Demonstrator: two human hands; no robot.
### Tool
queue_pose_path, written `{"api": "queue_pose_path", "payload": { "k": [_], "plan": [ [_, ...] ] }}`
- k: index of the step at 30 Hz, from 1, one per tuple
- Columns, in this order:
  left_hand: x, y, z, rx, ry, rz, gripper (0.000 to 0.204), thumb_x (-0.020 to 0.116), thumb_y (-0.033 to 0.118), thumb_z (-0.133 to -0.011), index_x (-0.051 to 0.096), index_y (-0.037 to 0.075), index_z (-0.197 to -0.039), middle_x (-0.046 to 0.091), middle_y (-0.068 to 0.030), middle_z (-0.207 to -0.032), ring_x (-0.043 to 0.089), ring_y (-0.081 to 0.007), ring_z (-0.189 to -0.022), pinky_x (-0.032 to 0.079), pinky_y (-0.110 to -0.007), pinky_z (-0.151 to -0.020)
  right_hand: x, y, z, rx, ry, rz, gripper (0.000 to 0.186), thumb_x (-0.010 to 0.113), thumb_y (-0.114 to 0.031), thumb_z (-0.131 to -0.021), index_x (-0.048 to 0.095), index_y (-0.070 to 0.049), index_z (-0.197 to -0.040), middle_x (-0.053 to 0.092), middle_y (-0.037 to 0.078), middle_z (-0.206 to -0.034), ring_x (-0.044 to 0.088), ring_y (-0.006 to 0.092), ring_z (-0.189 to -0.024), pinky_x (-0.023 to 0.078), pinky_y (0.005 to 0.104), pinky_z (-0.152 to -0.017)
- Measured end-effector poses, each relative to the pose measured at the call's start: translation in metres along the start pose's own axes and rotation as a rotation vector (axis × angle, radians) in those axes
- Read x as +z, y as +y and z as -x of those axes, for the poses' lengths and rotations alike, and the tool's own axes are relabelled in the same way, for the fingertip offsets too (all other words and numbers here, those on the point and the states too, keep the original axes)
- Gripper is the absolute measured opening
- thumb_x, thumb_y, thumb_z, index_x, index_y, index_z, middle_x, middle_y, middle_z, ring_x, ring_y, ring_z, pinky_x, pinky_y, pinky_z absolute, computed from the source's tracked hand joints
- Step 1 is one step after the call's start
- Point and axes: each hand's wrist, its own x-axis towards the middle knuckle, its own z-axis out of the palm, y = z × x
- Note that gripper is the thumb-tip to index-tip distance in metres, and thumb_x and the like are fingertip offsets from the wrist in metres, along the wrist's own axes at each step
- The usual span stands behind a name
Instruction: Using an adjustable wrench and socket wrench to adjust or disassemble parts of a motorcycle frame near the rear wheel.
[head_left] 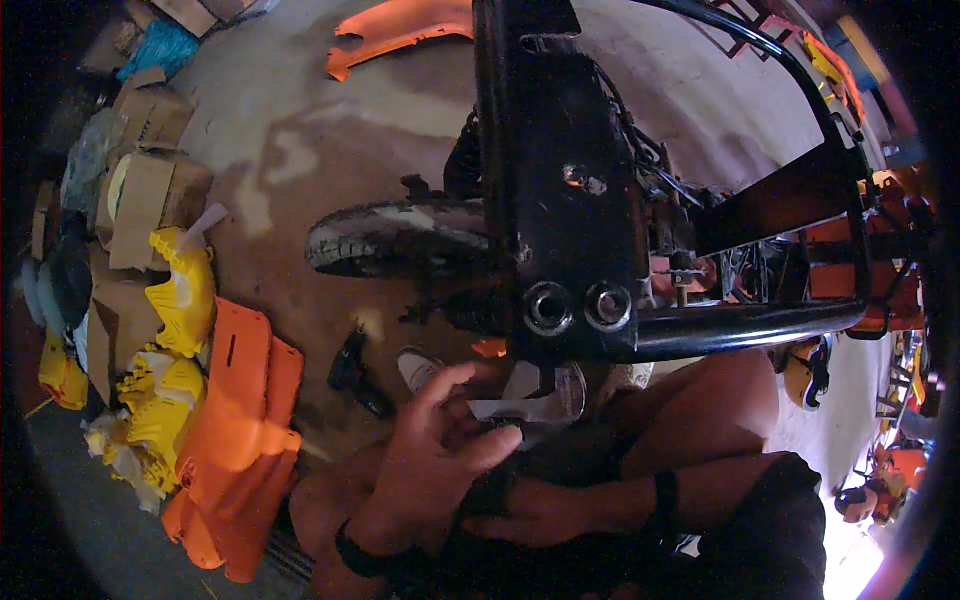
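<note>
My left hand (435,455) is raised above my lap. Its thumb and index finger are spread apart, the other fingers are curled, and I see nothing held in it. Just beyond its fingertips is a pale grey, angular piece (520,408); I cannot tell whether it is part of a shoe or a bracket. My right hand (535,512) lies low across my lap, beside the left wrist, its fingers stretched out in shadow. Ahead of both hands stands a black vehicle frame (575,200) with two round tube openings, a bent tubular bar (740,328) and a tyre (385,235).
A dark power drill (357,372) lies on the floor beside a shoe (418,366). Stacked orange panels (240,400), yellow plastic parts (183,295) and cardboard boxes (158,205) line the left. Another orange panel (405,32) lies at the far side. A yellow helmet-like object (803,375) is at right.
</note>
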Motion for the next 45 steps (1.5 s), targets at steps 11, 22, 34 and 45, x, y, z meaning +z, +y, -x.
{"api": "queue_pose_path", "payload": {
  "k": [11, 22, 34, 45],
  "plan": [
    [0.003, -0.004, 0.003, 0.126, 0.011, -0.050, 0.053, 0.072, 0.010, -0.077, 0.043, 0.003, -0.120, 0.055, -0.0026, -0.081, 0.051, -0.0077, -0.071, 0.043, -0.022, -0.061, -0.002, -0.004, 0.001, -0.073, 0.009, -0.058, 0.039, 0.042, -0.027, -0.095, 0.046, 0.000, -0.123, 0.049, 0.018, -0.126, 0.041, 0.0316, -0.122, 0.029, 0.0410, -0.105],
    [0.001, 0.007, 0.003, 0.107, 0.001, -0.142, 0.049, 0.067, 0.009, -0.080, 0.042, 0.004, -0.122, 0.054, -0.0017, -0.082, 0.051, -0.0072, -0.073, 0.042, -0.022, -0.062, -0.009, -0.022, -0.005, -0.010, -0.061, -0.079, 0.037, 0.042, -0.026, -0.094, 0.048, -0.003, -0.122, 0.048, 0.017, -0.127, 0.042, 0.0321, -0.121, 0.030, 0.0418, -0.104],
    [0.003, 0.000, 0.001, 0.153, -0.003, -0.079, 0.061, 0.069, 0.005, -0.077, 0.035, 0.007, -0.127, 0.058, -0.0083, -0.095, 0.056, -0.0116, -0.082, 0.047, -0.025, -0.068, 0.002, 0.004, -0.010, -0.029, -0.039, -0.093, 0.037, 0.044, -0.025, -0.095, 0.044, -0.003, -0.126, 0.046, 0.015, -0.129, 0.038, 0.0280, -0.125, 0.026, 0.0387, -0.106],
    [0.007, 0.003, -0.002, 0.123, -0.021, 0.076, 0.056, 0.069, 0.007, -0.079, 0.037, 0.006, -0.125, 0.059, -0.0123, -0.102, 0.058, -0.0165, -0.091, 0.049, -0.028, -0.078, 0.002, -0.006, -0.013, -0.108, 0.077, -0.077, 0.035, 0.044, -0.024, -0.093, 0.050, -0.003, -0.120, 0.051, 0.018, -0.121, 0.047, 0.0313, -0.116, 0.036, 0.0422, -0.098]
  ]
}}
